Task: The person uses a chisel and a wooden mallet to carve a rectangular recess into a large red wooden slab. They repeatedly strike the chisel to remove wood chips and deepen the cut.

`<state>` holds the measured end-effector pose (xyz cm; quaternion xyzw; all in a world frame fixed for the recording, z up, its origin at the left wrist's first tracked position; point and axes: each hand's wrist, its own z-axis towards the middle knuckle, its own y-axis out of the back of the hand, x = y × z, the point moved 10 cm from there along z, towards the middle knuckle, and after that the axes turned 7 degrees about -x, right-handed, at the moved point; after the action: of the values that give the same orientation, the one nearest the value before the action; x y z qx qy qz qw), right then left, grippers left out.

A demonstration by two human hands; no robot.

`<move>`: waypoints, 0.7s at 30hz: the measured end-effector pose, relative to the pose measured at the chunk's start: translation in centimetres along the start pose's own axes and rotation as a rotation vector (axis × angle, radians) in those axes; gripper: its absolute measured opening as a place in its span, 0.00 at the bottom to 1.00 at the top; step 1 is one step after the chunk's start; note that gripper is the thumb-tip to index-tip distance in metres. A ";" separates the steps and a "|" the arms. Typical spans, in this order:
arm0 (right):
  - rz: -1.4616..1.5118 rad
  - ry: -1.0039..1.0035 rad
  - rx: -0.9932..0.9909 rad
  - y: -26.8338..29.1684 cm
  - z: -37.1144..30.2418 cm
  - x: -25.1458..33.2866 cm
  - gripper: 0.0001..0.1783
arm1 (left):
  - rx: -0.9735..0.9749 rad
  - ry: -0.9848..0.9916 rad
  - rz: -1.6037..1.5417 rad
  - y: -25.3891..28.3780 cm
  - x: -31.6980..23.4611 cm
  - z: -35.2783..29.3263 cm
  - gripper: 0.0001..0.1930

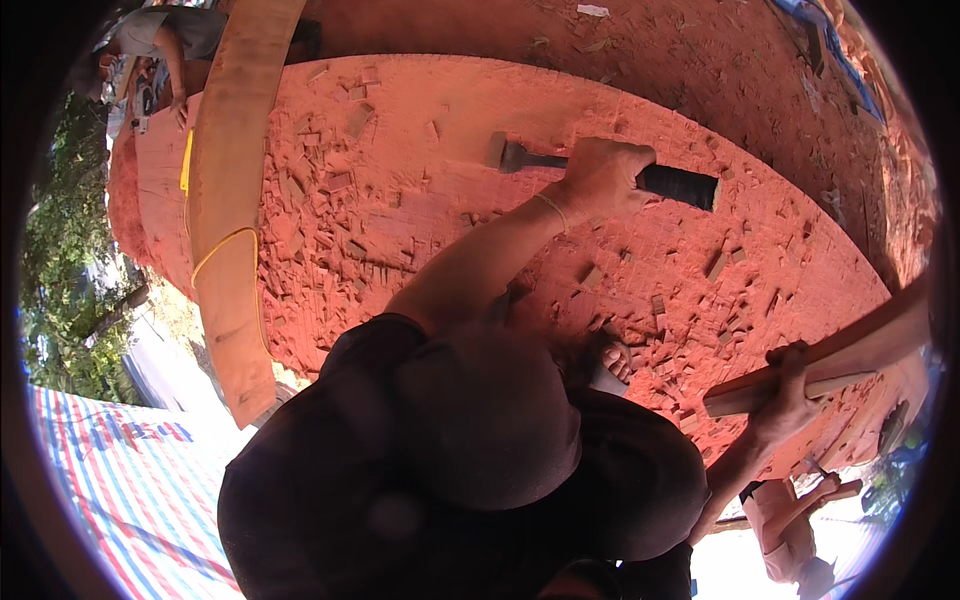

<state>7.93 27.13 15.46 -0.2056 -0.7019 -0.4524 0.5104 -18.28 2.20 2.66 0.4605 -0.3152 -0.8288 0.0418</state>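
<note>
Head view: by closed fingers, a chisel (538, 160) is held toward one o'clock in the left hand (605, 178), a wooden bar (850, 350) toward four in the right hand (788, 390). The chip-strewn red slab (430, 95) seems partly cut, roughness being left. A plank (228, 190) is seen toward ten, striped sheeting (120, 490) toward eight.

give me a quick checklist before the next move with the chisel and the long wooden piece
1. Left grip closed round the chisel: ok.
2. Right grip closed on the long wooden piece: ok.
3. Chisel blade touching the reddish wood slab: cannot tell from this angle.
4. Slab free of loose chips: not ok, many lie scattered.
5. Foot apart from the blade: ok.
6. Blade edge sharp: cannot tell, too small.
</note>
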 end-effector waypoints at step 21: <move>0.521 0.012 -0.426 2.4 2.8 7.6 0.17 | -0.002 -0.037 0.102 0.9 0.9 -1.3 0.11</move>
<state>5.21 29.40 23.17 -0.4774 -0.5125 -0.4444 0.5585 -17.97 0.55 2.06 0.4284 -0.3382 -0.8343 0.0783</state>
